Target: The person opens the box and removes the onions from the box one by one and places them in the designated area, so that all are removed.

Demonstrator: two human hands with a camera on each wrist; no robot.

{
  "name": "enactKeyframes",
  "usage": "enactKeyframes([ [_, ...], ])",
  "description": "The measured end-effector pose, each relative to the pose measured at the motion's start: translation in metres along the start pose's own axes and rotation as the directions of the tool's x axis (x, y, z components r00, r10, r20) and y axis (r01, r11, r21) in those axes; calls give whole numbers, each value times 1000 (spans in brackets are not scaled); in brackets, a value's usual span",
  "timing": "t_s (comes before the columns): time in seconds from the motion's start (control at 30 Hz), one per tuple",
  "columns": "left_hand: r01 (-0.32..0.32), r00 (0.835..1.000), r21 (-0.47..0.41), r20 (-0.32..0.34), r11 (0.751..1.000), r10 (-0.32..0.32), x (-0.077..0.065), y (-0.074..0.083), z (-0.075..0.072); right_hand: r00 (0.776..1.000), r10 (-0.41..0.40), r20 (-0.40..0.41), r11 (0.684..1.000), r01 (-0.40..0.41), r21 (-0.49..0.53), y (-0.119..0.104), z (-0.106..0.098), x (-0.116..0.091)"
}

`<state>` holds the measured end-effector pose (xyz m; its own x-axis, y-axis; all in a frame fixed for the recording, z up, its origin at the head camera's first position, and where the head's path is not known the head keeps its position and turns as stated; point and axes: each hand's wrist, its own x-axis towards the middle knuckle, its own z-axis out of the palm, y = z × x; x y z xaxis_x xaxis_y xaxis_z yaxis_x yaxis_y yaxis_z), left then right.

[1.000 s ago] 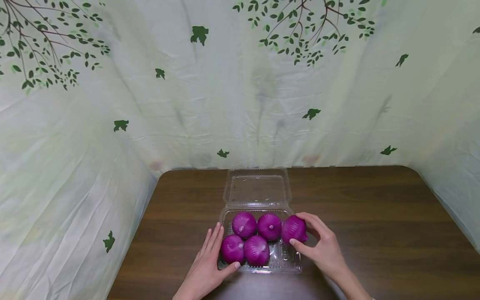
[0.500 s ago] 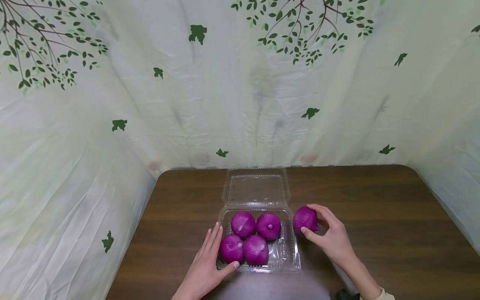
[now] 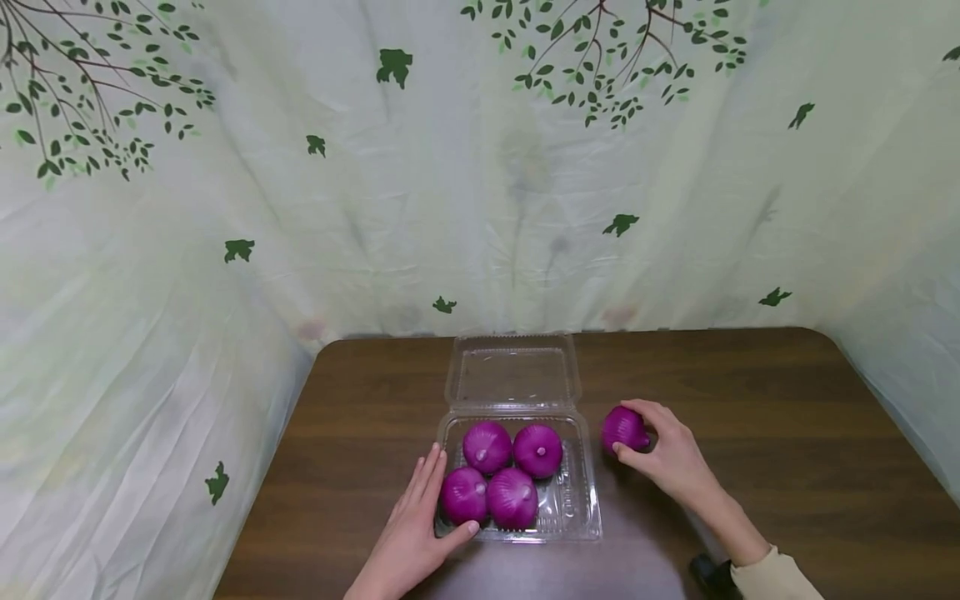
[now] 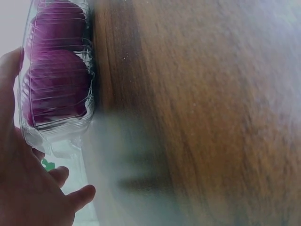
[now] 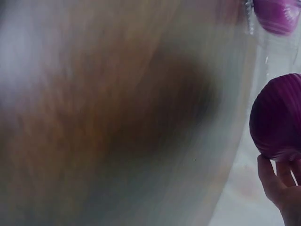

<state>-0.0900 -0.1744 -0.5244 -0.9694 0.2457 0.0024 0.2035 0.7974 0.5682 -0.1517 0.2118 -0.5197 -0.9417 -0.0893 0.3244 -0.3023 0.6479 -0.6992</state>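
Note:
My right hand [image 3: 675, 457] pinches a red onion [image 3: 622, 428] between thumb and fingers, to the right of a clear plastic clamshell container [image 3: 577, 527]. In the right wrist view, that onion [image 5: 280, 117] appears held above the table, apart from the container. Several more red onions sit inside the container on its left and middle, such as the front one [image 3: 513, 499]; its right part holds none. My left hand [image 3: 417, 533] rests with straight fingers along the container's left side, its thumb by the front left corner. In the left wrist view, onions [image 4: 59, 87] show through the ribbed wall.
The container's hinged lid [image 3: 514, 379] lies folded back toward the table's far edge. Brown wood-grain table [image 3: 787, 450] surface extends to both sides. A pale curtain [image 3: 480, 208] printed with leaves hangs behind and around the table. A dark band [image 3: 712, 575] is on the right wrist.
My right hand has lifted the onion from the container's right side and carried it right, past the rim and over the table. My left hand has stayed at the container.

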Motion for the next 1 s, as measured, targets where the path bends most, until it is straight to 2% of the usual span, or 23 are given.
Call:
enactKeyframes([
  [0.27, 2, 1000, 9, -3, 1000, -2, -3, -1, 1, 996, 12, 87, 998, -6, -67, 10, 0, 10],
  [0.43, 1, 1000, 13, -2, 1000, -1, -3, -1, 2, 990, 78, 116, 996, -72, -55, 14, 1, 14],
  [0.57, 5, 1000, 14, 2, 1000, -5, -2, -1, 1, 984, 130, 126, 991, -124, -50, 14, 1, 17],
  [0.83, 24, 1000, 15, 18, 1000, -24, 0, -1, 1, 991, 82, 109, 995, -75, -62, 20, 3, 19],
  [1.0, 17, 1000, 15, 14, 1000, -17, 1, 0, 1, 987, 111, 113, 992, -103, -69, 22, 1, 18],
])
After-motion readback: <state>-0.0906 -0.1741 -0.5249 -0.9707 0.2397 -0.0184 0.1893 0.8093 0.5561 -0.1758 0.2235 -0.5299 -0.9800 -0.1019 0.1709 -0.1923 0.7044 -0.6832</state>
